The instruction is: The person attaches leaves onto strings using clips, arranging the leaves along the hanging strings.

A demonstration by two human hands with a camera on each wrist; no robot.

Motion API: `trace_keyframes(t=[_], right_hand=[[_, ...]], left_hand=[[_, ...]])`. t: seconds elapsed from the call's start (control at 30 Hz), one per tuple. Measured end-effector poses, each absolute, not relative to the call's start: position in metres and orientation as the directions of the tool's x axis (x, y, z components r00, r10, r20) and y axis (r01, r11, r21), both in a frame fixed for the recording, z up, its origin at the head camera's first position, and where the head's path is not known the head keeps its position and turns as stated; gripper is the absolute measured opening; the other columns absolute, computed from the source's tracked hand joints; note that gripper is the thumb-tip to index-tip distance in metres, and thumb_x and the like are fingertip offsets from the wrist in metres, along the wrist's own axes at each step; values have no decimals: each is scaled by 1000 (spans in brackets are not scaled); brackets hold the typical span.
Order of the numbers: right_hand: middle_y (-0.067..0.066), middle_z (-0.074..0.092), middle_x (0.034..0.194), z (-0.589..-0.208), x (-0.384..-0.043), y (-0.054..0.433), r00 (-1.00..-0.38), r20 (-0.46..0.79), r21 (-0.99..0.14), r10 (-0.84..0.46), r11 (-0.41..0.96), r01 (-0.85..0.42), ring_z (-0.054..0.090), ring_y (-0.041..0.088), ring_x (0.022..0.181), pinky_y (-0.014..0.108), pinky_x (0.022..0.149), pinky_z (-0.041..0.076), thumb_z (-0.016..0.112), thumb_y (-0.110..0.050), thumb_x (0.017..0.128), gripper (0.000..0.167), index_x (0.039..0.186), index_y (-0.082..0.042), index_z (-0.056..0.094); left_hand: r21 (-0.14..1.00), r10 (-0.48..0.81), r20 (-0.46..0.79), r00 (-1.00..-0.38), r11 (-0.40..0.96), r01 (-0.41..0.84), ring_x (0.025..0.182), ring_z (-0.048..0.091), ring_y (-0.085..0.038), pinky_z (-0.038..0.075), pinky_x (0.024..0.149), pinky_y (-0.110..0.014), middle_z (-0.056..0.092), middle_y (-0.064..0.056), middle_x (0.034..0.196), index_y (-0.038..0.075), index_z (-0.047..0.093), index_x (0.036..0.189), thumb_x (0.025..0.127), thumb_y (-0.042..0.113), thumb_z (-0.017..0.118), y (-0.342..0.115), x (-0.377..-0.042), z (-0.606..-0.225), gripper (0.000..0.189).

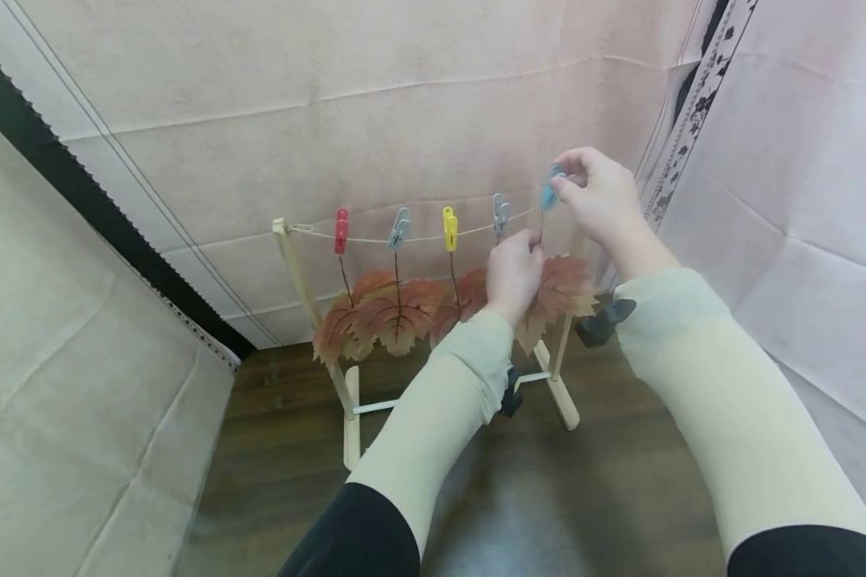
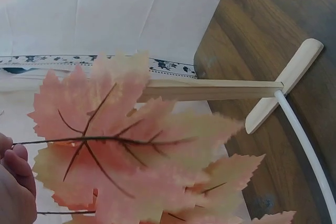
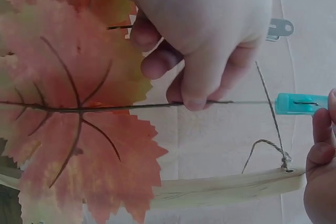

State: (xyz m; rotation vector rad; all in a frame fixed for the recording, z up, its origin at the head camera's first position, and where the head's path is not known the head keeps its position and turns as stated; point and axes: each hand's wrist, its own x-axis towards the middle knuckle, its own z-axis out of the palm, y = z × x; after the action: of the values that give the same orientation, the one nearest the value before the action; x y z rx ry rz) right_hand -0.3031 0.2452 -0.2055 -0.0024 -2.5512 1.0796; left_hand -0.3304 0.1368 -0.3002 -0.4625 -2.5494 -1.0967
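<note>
My left hand pinches the dark stem of an orange-red artificial maple leaf near its upper end. In the left wrist view that leaf fills the middle. My right hand holds a light-blue clothespin between thumb and fingers, by the right end of the string. In the right wrist view the clothespin faces the stem's thin pale tip; whether it bites the tip or the string I cannot tell. Red, grey-blue and yellow clothespins hold other leaves on the string.
A wooden frame with a left post, feet and a white crossbar carries the string. Another grey clothespin sits beside my left hand. Pale cloth hangs behind and at both sides. The floor is dark wood.
</note>
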Motion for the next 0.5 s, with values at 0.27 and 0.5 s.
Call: trace_keyframes(t=[0.27,0.5], right_hand=[[5,59,124,-207,-307,244,-918,368,-678,144,717,-159,55,19,113,39,93,40,51,-29,97,35,128,-12,52],[6,57,127,-209,-311,246,-929,350,-666,119,729,-157,54,21,113,40,95,40,51,-28,97,35,128,-11,52]], left_hand=[[650,149,411,-899,644,404,100,62,-13,46,84,-23,69,4,104,14,70,105,93,17,56,137,-330,-295,19],[675,130,390,-912,633,379,101,62,-13,46,85,-23,68,4,107,15,69,108,92,17,56,141,-333,-298,20]])
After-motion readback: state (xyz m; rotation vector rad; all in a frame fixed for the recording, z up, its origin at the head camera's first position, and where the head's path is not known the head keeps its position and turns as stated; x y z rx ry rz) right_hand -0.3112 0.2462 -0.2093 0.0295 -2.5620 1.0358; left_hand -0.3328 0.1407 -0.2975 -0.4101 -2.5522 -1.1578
